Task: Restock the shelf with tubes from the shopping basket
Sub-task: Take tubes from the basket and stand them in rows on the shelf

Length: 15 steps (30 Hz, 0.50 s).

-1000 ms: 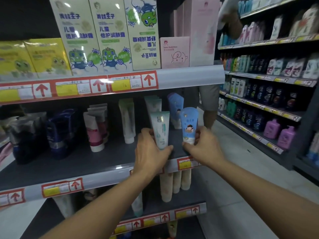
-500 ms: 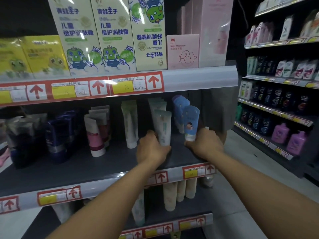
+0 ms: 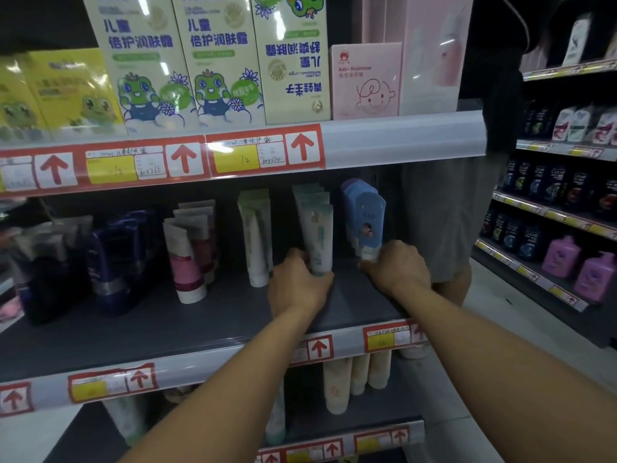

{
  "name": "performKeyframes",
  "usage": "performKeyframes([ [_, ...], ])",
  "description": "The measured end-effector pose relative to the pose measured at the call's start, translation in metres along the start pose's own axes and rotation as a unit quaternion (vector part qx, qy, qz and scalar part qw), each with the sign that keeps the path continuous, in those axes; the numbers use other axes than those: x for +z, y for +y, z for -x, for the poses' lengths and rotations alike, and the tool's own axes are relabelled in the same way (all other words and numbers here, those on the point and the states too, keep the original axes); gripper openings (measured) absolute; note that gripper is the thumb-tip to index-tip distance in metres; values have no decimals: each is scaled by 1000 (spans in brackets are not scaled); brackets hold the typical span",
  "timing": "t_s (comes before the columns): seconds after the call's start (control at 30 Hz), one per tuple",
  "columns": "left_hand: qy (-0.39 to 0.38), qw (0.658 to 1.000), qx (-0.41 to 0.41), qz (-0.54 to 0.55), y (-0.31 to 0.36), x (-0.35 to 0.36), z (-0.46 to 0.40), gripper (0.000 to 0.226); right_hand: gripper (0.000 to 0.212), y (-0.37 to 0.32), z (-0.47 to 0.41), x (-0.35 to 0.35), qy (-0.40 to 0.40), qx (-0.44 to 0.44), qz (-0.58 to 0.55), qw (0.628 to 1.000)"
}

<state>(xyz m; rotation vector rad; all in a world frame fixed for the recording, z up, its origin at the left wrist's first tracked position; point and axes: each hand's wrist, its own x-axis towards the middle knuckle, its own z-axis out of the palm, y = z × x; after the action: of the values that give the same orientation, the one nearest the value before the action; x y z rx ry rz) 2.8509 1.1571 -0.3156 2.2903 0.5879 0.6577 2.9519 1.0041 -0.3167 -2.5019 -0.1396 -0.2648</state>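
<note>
My left hand (image 3: 298, 284) grips the base of a pale green tube (image 3: 319, 235) that stands upright on the dark middle shelf (image 3: 200, 315), in front of a row of like tubes. My right hand (image 3: 395, 270) holds the bottom of a blue tube with a child's face (image 3: 369, 222), upright in front of other blue tubes at the shelf's right end. Both tubes touch or nearly touch the shelf board. The shopping basket is not in view.
Left on the same shelf stand white-green tubes (image 3: 255, 235), pink-white tubes (image 3: 187, 259) and dark blue tubes (image 3: 110, 262). Green cartoon boxes (image 3: 213, 61) and pink boxes (image 3: 365, 80) fill the shelf above. Cream tubes (image 3: 337, 385) stand below. A person (image 3: 447, 225) stands just right of the shelf.
Both hands have pushed deeper into the middle shelf, carrying the green and blue tubes back against their rows. My head has come closer to the shelf.
</note>
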Motion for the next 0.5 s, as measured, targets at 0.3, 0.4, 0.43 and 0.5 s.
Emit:
performKeyframes([
  [0.3, -9, 1000, -2, 22, -3, 1, -3, 59, 48, 5, 0, 5, 12, -47, 7, 999],
  [0.4, -14, 1000, -3, 23, -3, 2, -5, 53, 47, 5, 1, 6, 19, -57, 16, 998],
  [0.43, -14, 1000, -3, 25, -4, 2, -5, 51, 47, 5, 1, 7, 21, -62, 19, 998],
  [0.5, -11, 1000, -1, 28, -4, 3, -6, 50, 47, 4, 1, 7, 22, -66, 27, 997],
])
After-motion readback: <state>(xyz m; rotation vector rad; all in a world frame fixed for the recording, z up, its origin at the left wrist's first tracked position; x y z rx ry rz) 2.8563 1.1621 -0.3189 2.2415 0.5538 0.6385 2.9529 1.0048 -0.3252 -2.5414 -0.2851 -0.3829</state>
